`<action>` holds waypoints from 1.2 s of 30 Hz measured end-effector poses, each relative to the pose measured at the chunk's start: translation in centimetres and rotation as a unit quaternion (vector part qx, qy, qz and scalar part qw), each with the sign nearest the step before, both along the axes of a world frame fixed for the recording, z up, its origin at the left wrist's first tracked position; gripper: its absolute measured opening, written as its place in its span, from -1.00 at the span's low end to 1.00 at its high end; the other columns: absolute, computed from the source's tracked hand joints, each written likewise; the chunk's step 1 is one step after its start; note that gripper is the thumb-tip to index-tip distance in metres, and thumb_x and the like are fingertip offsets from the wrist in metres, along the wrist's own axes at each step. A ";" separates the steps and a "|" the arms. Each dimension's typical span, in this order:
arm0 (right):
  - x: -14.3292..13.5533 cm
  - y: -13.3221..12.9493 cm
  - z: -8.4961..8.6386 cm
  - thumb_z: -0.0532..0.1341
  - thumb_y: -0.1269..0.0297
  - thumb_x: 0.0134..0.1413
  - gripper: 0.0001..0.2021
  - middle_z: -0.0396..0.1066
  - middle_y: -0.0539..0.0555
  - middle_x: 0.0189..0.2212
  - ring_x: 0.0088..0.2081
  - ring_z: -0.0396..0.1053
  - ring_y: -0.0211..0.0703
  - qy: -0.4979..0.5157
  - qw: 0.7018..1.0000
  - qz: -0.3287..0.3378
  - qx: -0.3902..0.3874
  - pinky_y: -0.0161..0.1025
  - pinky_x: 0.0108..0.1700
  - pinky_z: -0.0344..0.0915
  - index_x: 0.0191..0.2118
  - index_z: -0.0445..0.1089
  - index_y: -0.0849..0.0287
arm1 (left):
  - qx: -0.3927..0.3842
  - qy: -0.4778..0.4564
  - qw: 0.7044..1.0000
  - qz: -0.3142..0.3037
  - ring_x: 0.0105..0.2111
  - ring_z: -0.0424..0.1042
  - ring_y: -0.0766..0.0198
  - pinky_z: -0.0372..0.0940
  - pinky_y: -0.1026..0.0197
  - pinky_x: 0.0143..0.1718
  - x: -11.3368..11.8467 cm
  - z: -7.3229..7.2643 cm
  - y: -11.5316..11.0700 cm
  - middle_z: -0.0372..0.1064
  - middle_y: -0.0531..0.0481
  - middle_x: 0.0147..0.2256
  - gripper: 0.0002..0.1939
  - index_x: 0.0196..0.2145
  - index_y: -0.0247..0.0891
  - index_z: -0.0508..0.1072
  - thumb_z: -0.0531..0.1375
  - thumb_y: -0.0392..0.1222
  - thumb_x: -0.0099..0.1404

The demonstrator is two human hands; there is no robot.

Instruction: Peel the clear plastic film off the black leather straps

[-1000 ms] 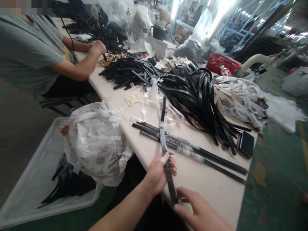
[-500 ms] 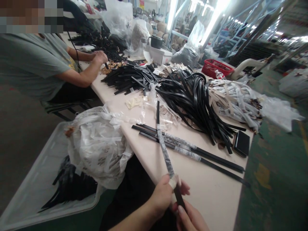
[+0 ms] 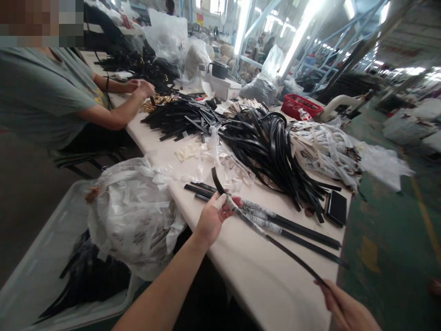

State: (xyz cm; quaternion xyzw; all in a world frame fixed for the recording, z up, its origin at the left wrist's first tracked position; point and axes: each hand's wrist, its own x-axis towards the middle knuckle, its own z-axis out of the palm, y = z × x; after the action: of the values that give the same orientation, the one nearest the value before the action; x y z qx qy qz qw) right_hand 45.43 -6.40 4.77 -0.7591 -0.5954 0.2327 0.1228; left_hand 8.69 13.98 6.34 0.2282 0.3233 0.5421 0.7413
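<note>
A long black strap [image 3: 291, 254], partly wrapped in clear plastic film, stretches above the table between my two hands. My left hand [image 3: 215, 214] is closed on it near its far end, thumb on top, with a short tip sticking out beyond. Near the table's right edge, my right hand [image 3: 339, 301] pinches the other end. Just behind the held strap, several similar black straps [image 3: 310, 231] with film around their middles lie side by side on the table [image 3: 255, 266].
A heap of loose black straps [image 3: 265, 147] lies beyond, with pale straps [image 3: 327, 147] to its right. A black phone-like object [image 3: 336, 208] rests near the right edge. At left stand a stuffed plastic bag [image 3: 134, 220] and a white bin [image 3: 20, 271]; a co-worker [image 3: 58, 96] sits behind.
My hands, close together before, are now far apart along the strap. The left has moved up and away, the right out to the right, and the strap now slants across the table.
</note>
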 end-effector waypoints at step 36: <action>-25.9 28.3 -1.0 0.19 0.29 0.17 -0.88 0.51 0.15 -0.25 -0.21 0.43 -0.08 0.060 0.980 0.127 0.140 -0.23 -0.17 0.24 -0.24 0.44 0.18 | 0.059 0.570 0.810 0.125 -0.26 0.52 0.09 0.33 0.15 -0.18 -3.6 -5.3 6.7 0.54 -0.17 -0.21 -0.79 -0.17 -0.24 0.49 0.24 -0.19 0.22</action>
State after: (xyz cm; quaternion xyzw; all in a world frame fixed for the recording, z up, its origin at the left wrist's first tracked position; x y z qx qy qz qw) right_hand 19.50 21.91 3.79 -0.6371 -0.7054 0.2060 0.2326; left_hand 5.08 20.69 1.02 0.4971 0.6808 0.4206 0.3355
